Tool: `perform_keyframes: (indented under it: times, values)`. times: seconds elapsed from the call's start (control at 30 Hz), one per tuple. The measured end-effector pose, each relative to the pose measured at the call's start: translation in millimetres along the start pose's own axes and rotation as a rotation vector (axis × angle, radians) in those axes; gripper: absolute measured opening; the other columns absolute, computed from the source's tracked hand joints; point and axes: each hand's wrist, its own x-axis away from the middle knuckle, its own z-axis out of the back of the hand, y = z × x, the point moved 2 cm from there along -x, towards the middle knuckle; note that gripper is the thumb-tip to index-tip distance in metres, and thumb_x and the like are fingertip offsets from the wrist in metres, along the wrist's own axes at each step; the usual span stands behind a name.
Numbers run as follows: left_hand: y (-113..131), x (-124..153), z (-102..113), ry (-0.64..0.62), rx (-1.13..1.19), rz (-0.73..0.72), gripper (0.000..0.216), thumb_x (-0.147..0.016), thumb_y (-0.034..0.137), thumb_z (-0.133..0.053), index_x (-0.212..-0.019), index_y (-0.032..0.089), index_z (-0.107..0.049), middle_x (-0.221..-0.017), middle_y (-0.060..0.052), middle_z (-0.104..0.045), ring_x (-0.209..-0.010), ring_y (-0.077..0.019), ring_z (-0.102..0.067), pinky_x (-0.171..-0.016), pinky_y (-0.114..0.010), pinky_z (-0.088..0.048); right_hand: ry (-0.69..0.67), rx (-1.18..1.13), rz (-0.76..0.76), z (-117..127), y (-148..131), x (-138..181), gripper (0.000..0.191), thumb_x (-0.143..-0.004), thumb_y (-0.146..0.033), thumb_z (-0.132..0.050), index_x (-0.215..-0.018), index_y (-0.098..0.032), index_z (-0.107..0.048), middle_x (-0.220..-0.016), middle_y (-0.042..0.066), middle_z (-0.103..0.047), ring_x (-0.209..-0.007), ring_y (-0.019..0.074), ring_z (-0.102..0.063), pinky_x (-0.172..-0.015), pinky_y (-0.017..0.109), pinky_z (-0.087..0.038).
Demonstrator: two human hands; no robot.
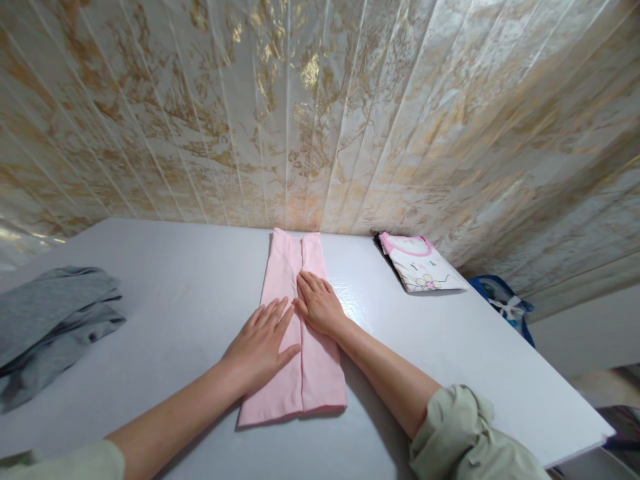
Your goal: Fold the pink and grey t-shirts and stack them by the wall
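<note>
Pink garment (295, 333) — folded into long narrow strip, flat at tabletop (450, 347) centre, running toward wall. Left hand (263, 347) flat on left half, grip spread, nothing pinched. Right hand (317, 303) flat on right half, fingers extended. Grey clothing (50, 320) heaped far left; folded white shirt (423, 263) far right.

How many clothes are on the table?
3: a folded pink garment under the left hand and right hand, a crumpled grey garment at left, a folded white shirt with pink collar at right. Something dark beneath may be another.
</note>
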Motion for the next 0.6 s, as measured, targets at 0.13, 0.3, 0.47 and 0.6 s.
perform_keyframes:
  times: [0.13, 0.3, 0.47, 0.6]
  values:
    - [2, 13, 8, -0.044, -0.006, 0.039, 0.071, -0.090, 0.057, -0.041, -0.149, 0.018, -0.034, -0.157, -0.013, -0.028, -0.145, -0.0314, -0.025, -0.116, -0.051, -0.019, -0.024, 0.008, 0.007, 4, -3, 3, 0.065, -0.093, -0.049, -0.048, -0.149, -0.021, -0.032, -0.158, 0.009, -0.026, -0.144, 0.0257, -0.022, -0.115, 0.047, -0.020]
    - [2, 26, 10, -0.037, -0.012, 0.049, 0.068, -0.090, 0.059, -0.042, -0.148, 0.023, -0.037, -0.157, -0.011, -0.030, -0.145, -0.0303, -0.026, -0.116, -0.050, -0.018, -0.051, 0.030, -0.006, 5, -5, 3, 0.061, -0.094, -0.050, -0.046, -0.148, -0.023, -0.035, -0.159, 0.009, -0.024, -0.145, 0.0271, -0.020, -0.114, 0.050, -0.019]
    - [2, 30, 10, -0.067, -0.027, 0.058, 0.069, -0.089, 0.059, -0.043, -0.149, 0.024, -0.034, -0.158, -0.011, -0.028, -0.145, -0.0305, -0.024, -0.116, -0.053, -0.017, -0.066, 0.036, -0.020, 4, -5, 2, 0.063, -0.095, -0.052, -0.043, -0.149, -0.022, -0.032, -0.159, 0.009, -0.021, -0.146, 0.0270, -0.018, -0.115, 0.050, -0.018]
    - [4, 40, 13, -0.111, -0.019, 0.054, 0.070, -0.089, 0.059, -0.044, -0.149, 0.026, -0.033, -0.159, -0.011, -0.025, -0.146, -0.0305, -0.023, -0.116, -0.054, -0.015, -0.091, 0.049, -0.030, 3, -4, 2, 0.064, -0.095, -0.053, -0.042, -0.150, -0.023, -0.031, -0.160, 0.008, -0.019, -0.146, 0.0257, -0.016, -0.116, 0.048, -0.016]
